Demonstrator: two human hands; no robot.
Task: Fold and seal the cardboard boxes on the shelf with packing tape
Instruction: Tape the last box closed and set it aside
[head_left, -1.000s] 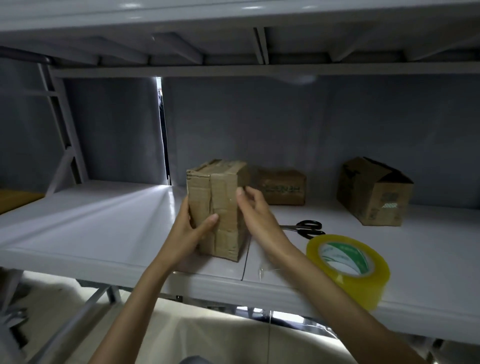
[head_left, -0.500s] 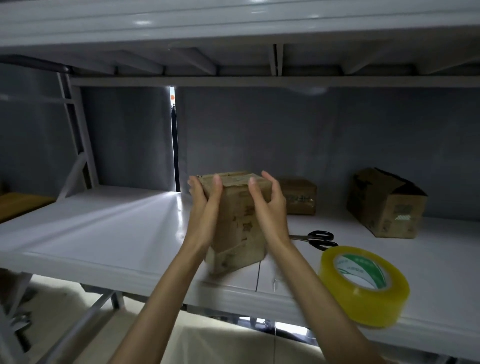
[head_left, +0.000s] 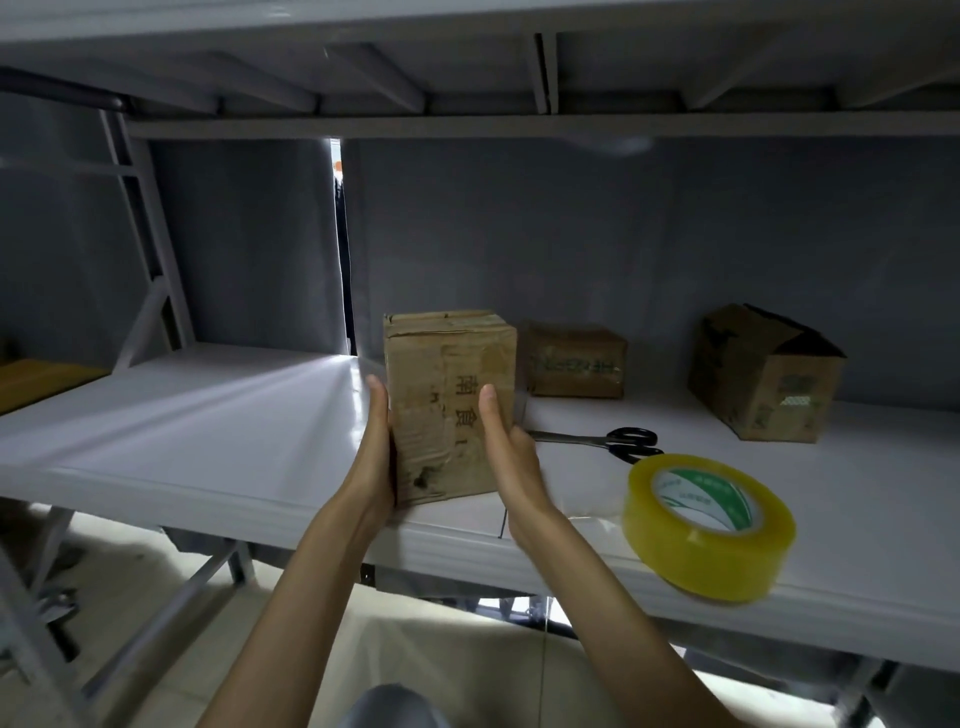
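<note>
Centre frame, on the white metal shelf (head_left: 208, 431), stands the tall brown cardboard box (head_left: 451, 405), upright. Left hand (head_left: 375, 457) and right hand (head_left: 511, 457) clasp its sides, thumbs up the front. Best to steady it squarely before reaching for the yellow tape roll (head_left: 709, 525) lower right.

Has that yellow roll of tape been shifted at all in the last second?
No. The tape roll lies just in front of the scissors near the shelf edge, as before; only the camera moved.
</note>
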